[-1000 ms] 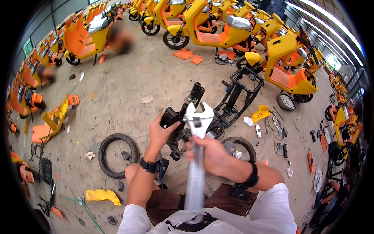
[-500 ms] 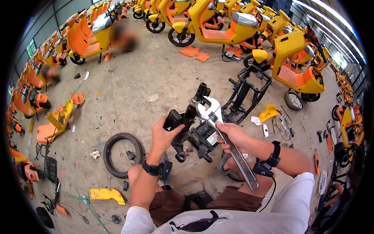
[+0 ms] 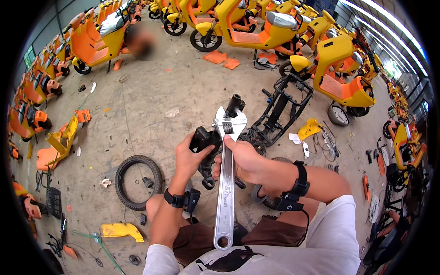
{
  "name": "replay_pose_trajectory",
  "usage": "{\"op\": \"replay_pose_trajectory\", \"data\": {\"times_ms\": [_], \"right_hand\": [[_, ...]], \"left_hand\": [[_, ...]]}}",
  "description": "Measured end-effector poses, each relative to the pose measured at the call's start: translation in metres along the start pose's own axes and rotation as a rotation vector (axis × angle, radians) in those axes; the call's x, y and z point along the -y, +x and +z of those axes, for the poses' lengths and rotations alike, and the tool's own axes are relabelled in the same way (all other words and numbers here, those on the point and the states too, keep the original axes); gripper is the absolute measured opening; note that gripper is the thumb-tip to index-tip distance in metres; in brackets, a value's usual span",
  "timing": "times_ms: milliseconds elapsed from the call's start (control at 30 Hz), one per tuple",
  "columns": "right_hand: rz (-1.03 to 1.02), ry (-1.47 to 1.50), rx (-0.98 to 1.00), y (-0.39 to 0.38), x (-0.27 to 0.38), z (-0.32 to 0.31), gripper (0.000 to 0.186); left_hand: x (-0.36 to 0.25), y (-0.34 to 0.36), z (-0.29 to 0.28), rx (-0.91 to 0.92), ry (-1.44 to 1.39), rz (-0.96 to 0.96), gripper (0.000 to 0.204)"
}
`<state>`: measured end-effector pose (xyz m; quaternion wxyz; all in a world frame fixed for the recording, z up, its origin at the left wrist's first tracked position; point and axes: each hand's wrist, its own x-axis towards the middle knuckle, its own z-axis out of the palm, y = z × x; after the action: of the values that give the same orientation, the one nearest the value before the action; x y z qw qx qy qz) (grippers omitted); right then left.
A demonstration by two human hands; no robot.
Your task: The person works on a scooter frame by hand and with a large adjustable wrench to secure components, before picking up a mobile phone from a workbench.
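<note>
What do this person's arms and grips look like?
The left grip and right grip are ungloved. A black strap circles each forearm, carrying a small black box with pale markings; a dark cable hangs from the right one. The short sleeves are white.

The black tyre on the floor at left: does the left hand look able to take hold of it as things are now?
Probably not at once: the left hand grips the black part. Otherwise the way looks free: the tyre lies nearby, nothing covering its far edge.
</note>
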<state>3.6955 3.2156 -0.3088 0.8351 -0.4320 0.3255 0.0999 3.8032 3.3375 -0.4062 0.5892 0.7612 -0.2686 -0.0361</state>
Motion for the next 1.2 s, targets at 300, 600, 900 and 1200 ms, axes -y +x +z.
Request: {"op": "replay_pose_trajectory", "data": {"times_ms": [300, 600, 900, 1200], "right_hand": [[-0.294, 0.602, 0.024, 0.051, -0.009, 0.104, 0.026], [-0.303, 0.725, 0.289, 0.028, -0.026, 0.107, 0.024], [-0.117, 0.303, 0.302, -0.042, -0.051, -0.029, 0.018], [0.062, 0.008, 0.086, -0.033, 0.0, -0.075, 0.032]], "left_hand": [[0.071, 0.001, 0.0, -0.068, 0.006, 0.2, 0.083], [0.005, -0.001, -0.008, -0.042, -0.107, 0.177, 0.091], [0.001, -0.003, 0.005, -0.046, 0.028, -0.006, 0.049], [0.003, 0.001, 0.004, -0.04, -0.003, 0.017, 0.049]]}}
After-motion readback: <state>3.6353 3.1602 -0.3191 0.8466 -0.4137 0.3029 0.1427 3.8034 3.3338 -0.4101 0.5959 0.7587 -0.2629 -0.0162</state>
